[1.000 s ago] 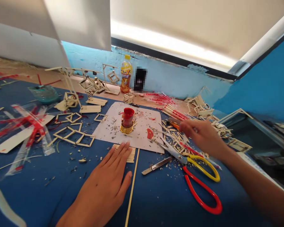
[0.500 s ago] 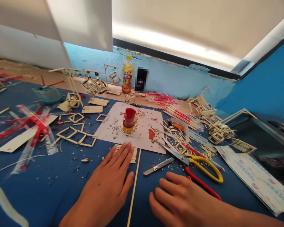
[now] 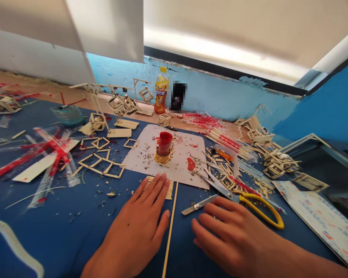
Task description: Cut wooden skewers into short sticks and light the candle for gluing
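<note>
My left hand point(image 3: 142, 222) lies flat, fingers stretched out, on a row of short wooden sticks point(image 3: 169, 190) laid side by side. Most of that row is hidden under the fingers. Just right of it, a long thin stick point(image 3: 171, 227) runs towards me. My right hand point(image 3: 229, 227) hovers low with loosely bent fingers, and I see nothing in its grasp. Its fingertips are close to a cutter blade point(image 3: 199, 204); whether they touch is unclear. Scissors point(image 3: 259, 204) with a yellow handle lie beyond, partly covered by this hand.
A red candle-like cup on a gold base point(image 3: 164, 148) stands on white paper point(image 3: 179, 173) strewn with scraps. Loose sticks point(image 3: 229, 170) and stick frames point(image 3: 100, 166) lie around. Behind stand a drink bottle point(image 3: 161, 92) and a bowl point(image 3: 67, 116). Folded printed paper point(image 3: 316, 220) lies right.
My right hand has moved forward, closer to the cutter blade and over the scissors' red handle. My left hand stays on the sticks. The view has shifted slightly left.
</note>
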A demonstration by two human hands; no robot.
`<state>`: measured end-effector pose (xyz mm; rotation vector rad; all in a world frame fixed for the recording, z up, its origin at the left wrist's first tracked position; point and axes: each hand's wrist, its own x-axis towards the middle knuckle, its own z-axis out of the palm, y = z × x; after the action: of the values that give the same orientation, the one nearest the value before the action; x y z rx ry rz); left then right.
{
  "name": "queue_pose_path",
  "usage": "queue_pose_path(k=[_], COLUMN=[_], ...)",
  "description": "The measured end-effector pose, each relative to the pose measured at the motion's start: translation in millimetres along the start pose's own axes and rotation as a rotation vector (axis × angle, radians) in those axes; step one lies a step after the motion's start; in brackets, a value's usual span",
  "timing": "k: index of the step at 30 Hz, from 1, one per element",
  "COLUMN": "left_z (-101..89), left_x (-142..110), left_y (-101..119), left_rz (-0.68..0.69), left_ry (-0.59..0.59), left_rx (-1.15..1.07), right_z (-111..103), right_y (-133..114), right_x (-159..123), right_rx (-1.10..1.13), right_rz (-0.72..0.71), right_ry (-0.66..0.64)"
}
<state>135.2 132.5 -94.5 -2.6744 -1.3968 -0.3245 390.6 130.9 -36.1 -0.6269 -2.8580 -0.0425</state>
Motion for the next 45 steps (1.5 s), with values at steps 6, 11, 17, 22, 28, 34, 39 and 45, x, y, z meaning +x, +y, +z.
queue_pose_path(k=[6,11,17,22,28,34,39,45], left_z=[-2.8,-0.9,1.2,1.2,-4.2,-10.8,-7.1,-2.9], left_x=[-0.6,-1.8,-1.2,-1.2,0.6,2.2,1.1,-2.4], left_y=[1.2,-0.1,-2.2,-1.9,-4.2,-3.7,-3.2,-5.0], left_rz=[0.001,0.031,0.048,0.032,0.048,0.054,0.013,0.018], left_ry=[0.007,0.008,0.015,-0.016,-0.056,-0.101,-0.075,-0.064], left_rx=[-0.006,0.025,0.022,-0.01,-0.066,-0.114,-0.117,-0.073], right_z=[-6.4,2.5,17.5,19.4,22.4,24.0,22.6,18.3], right_y=[-4.2,-15.9,-18.8,-15.4,-5.3,5.1,11.2,15.1], right_x=[-11.4,21.8,52.0,50.9,57.6,60.0,60.7,60.2], right_rx=[-0.001,-0.127,-0.246,-0.266,-0.2,-0.161,-0.214,-0.23], right_rz=[0.022,-0.167,-0.376,-0.453,-0.564,-0.641,-0.71,-0.735], right_ry=[-0.024,0.091,0.086,0.066,0.111,0.103,0.106,-0.01])
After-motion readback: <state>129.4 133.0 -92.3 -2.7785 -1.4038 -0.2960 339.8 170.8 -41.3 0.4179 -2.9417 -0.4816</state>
